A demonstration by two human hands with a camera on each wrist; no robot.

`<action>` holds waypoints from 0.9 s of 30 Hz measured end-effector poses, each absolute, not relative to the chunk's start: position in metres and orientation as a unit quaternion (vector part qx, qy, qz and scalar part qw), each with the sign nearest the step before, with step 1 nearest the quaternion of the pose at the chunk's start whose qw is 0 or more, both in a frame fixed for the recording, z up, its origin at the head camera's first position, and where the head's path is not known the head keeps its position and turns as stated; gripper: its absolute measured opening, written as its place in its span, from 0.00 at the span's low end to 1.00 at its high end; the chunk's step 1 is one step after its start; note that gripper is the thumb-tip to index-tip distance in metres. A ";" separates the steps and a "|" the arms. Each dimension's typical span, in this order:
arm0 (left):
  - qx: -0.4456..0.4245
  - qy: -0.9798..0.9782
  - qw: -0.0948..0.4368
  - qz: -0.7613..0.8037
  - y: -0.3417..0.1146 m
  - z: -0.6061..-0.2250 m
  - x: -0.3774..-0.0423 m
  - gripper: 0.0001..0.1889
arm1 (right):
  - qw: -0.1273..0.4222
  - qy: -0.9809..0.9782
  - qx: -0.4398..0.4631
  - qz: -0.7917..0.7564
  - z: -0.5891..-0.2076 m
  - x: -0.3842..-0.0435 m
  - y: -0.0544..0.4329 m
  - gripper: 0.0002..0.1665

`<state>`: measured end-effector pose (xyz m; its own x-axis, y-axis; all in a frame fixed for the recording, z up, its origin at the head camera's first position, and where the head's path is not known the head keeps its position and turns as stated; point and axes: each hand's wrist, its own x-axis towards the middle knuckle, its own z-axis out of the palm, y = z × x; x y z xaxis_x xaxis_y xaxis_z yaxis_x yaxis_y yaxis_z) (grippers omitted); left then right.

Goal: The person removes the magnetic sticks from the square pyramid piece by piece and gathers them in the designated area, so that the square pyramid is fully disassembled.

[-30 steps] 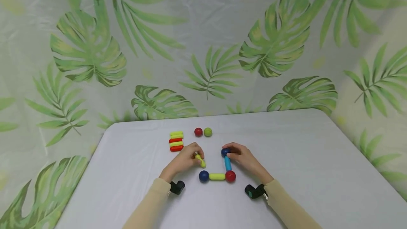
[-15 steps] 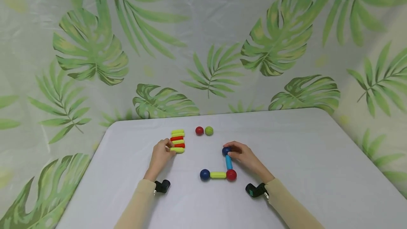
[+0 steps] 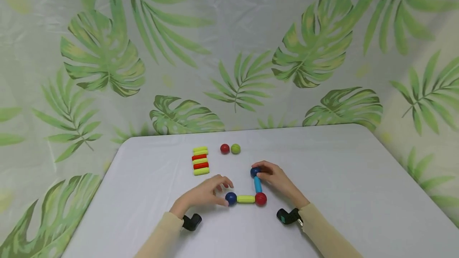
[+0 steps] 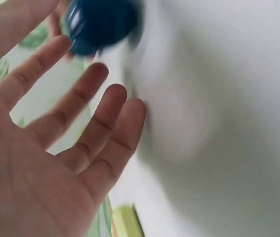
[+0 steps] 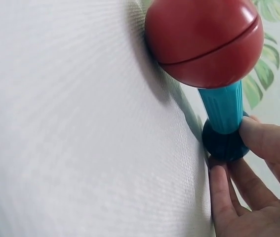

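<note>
Around the farther blue ball [image 3: 254,171], right fingers [image 5: 264,140] curl (left fingers [image 4: 76,101] spread).

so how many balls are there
5: a red ball and green ball side by side at the back, a blue ball by the left hand, another red ball where the blue stick and yellow stick meet, another blue ball in the right hand.

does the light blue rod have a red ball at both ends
No, the light blue rod has a red ball at one end and a dark blue ball at the other.
</note>
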<state>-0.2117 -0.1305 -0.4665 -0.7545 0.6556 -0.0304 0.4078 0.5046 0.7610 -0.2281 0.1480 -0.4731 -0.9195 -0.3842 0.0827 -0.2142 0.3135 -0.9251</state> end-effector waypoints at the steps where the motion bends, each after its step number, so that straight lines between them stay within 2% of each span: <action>1: 0.332 0.848 0.172 0.375 -0.125 -0.468 -0.209 0.18 | 0.074 0.807 -0.184 -0.556 -0.477 -0.230 0.149 0.17; 5: 0.373 0.852 0.160 0.329 -0.110 -0.473 -0.204 0.14 | 0.070 0.813 -0.174 -0.551 -0.492 -0.237 0.153 0.17; 10: 0.369 0.865 0.138 0.312 -0.110 -0.472 -0.206 0.11 | 0.073 0.814 -0.165 -0.553 -0.497 -0.238 0.153 0.16; 13: 0.317 0.871 0.102 0.362 -0.112 -0.469 -0.214 0.11 | 0.073 0.815 -0.164 -0.551 -0.497 -0.239 0.153 0.16; 19: 0.149 0.879 -0.017 0.452 -0.099 -0.468 -0.251 0.15 | 0.075 0.814 -0.162 -0.553 -0.497 -0.239 0.154 0.16; 23: 0.079 0.892 -0.046 0.442 -0.088 -0.473 -0.272 0.14 | 0.079 0.812 -0.165 -0.554 -0.497 -0.239 0.152 0.16; 27: 0.058 0.903 -0.057 0.422 -0.082 -0.475 -0.279 0.14 | 0.079 0.815 -0.164 -0.549 -0.497 -0.238 0.151 0.16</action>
